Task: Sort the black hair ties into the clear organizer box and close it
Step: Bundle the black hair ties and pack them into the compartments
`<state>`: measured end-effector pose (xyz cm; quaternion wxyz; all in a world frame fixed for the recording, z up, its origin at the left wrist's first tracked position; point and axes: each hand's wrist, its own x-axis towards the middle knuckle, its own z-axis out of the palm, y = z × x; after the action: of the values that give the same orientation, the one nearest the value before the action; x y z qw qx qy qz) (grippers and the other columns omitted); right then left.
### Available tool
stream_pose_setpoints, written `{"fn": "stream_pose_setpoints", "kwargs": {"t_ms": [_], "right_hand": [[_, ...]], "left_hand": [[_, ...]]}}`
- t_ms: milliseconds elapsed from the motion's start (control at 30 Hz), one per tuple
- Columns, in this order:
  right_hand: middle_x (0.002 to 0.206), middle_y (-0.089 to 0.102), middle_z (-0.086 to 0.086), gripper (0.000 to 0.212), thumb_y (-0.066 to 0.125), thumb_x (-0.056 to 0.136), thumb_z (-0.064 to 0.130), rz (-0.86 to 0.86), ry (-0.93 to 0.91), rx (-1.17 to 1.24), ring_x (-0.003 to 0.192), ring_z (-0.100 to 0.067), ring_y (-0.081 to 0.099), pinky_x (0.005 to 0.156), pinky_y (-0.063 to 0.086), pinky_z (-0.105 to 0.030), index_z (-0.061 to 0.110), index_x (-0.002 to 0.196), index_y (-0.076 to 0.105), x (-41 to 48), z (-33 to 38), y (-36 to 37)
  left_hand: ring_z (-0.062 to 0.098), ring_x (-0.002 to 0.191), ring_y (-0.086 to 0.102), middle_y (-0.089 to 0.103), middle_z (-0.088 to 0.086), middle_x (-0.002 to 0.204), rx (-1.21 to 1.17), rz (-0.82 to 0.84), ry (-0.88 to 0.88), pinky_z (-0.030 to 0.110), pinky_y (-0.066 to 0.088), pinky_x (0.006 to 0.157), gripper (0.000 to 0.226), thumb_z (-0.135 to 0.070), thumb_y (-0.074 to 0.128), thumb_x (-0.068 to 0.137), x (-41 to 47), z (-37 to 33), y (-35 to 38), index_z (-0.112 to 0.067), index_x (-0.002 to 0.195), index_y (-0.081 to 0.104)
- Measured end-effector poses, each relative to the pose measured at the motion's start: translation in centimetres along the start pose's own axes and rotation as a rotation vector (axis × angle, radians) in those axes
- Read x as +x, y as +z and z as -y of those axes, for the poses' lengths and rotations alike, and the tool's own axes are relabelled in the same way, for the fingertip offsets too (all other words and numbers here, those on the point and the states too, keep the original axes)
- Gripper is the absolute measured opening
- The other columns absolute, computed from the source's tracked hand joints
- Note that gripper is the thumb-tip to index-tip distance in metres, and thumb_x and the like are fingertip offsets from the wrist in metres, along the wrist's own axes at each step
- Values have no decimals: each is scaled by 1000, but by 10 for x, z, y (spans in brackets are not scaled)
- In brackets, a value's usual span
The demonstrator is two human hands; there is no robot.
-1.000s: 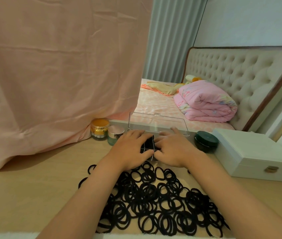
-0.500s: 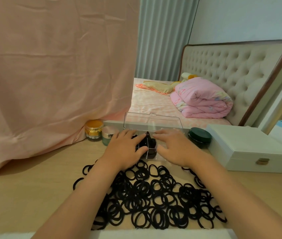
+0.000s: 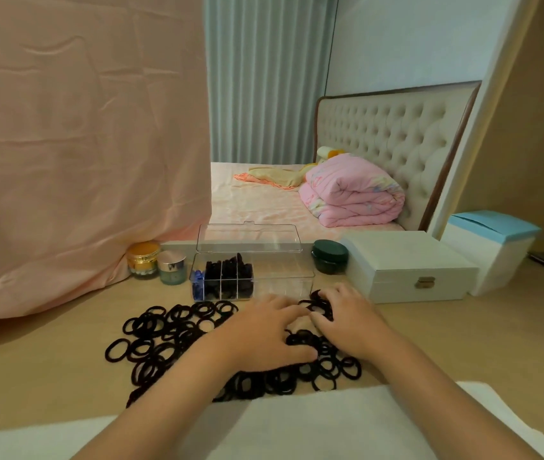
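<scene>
Black hair ties (image 3: 171,336) mostly loose on counter (image 3: 48,376), some in left cells of clear organizer box (image 3: 280,283), lid (image 3: 250,239) up. Left hand (image 3: 264,330) flat on pile; right hand (image 3: 347,317) curled over a clump, grip unclear. Risk: tangled ties drag extras, overfill cells, lid prob won't shut

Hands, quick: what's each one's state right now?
Left hand: open, lying flat on the hair ties.
Right hand: curled over a clump of ties; whether it has a grip cannot be told.
</scene>
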<state>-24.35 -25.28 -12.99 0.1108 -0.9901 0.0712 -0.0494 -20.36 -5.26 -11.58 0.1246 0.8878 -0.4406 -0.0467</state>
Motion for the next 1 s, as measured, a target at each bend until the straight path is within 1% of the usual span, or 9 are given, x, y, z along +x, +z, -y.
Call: {"fn": "stream_pose_setpoints", "kwargs": {"t_ms": [67,133,267,433,533,667,733,833,1000], "right_hand": [[166,21,-1,70,40,99,61,110,4,21,154,-21,15,125,18,-44,29,159,25,0,-6,3],[170,6,5,76,36,97,69,208,-3,64,157,-16,2,126,10,-43,35,161,15,0,-11,6],[169,10,10,70,35,97,69,210,-14,164,156,-12,7,126,13,-42,40,159,22,-8,-12,11],[170,6,10,65,29,102,61,253,-84,263,156,-14,3,126,10,-44,33,161,18,-19,10,23],[170,9,5,65,26,104,59,248,-112,263,156,-17,5,126,10,-45,30,161,17,-17,33,30],[165,25,-1,62,23,103,59,145,-124,191,152,-21,17,123,13,-50,32,158,24,-9,58,47],[160,34,-2,60,27,102,59,111,-111,272,148,-23,27,121,21,-49,31,156,29,-7,63,46],[161,32,-1,60,34,103,57,104,-109,456,148,-22,28,119,28,-46,31,156,30,-10,57,27],[167,13,6,77,40,93,71,229,-241,184,154,-22,13,122,22,-52,41,158,13,-25,36,17]], "left_hand": [[14,153,1,5,-13,167,73,57,-10,45,4,123,82,-74,49,87,-6,-4,12,-45,156,13],[15,154,-10,-3,-10,168,109,88,-52,42,-4,123,85,-73,47,89,-11,-3,22,-44,157,6],[17,155,-7,-1,-6,169,131,71,-136,40,-3,123,79,-72,40,93,-15,9,27,-40,158,8],[18,155,5,11,-5,168,162,1,-177,42,6,126,72,-64,40,97,-21,24,23,-36,158,15],[16,154,11,16,-7,167,150,-102,-193,42,8,125,70,-63,41,97,-31,29,20,-36,158,19],[13,154,7,14,-10,167,173,-195,-192,44,-1,125,73,-71,32,92,-50,26,16,-41,157,20],[16,155,-3,5,-9,168,250,-161,-254,50,-9,123,85,-81,23,82,-61,26,15,-43,157,14],[20,154,-16,-10,-8,168,264,-33,-348,54,-15,120,94,-89,31,80,-78,32,14,-45,157,1],[16,153,-19,-14,-9,167,189,58,-325,47,-14,121,106,-93,19,66,-84,41,21,-45,157,-6]]}}
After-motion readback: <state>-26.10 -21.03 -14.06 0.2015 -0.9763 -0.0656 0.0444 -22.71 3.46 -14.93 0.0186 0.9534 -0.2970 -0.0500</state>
